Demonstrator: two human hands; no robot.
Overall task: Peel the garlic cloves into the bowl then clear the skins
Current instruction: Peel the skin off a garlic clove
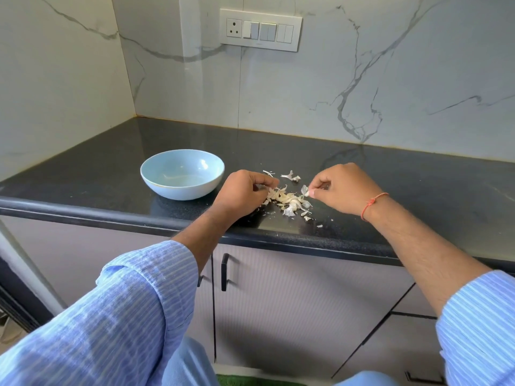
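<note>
Black polished stone forms the countertop where we work, seen from a head camera looking down at 2 bare hands. Our left hand rests near the front edge, fingers curled down into the left side of a small heap of garlic cloves and papery skins; whether it grips 1 clove or only steadies the heap, we cannot tell. Our right hand sits just right of the heap, thumb and forefinger pinched narrowly on a pale skin flake, the other fingers curled.

The heap lies between the 2 hands, touching the left fingers and just beside the right fingertips, stretched roughly left to right along the front edge. We judge the next pull should go rightward, away from the left hand, which is nearer the bowl.

Pale blue and round, the bowl stands just left of our left hand, near the front edge. Its inside looks nearly bare, with perhaps 1 small pale piece we cannot identify, so peeling seems early.

Loose skin scraps lie just behind the heap, and tiny crumbs are scattered towards the front edge. Nothing stands between heap and bowl except our own left hand. A marble wall with a switch panel rises behind the counter.
</note>
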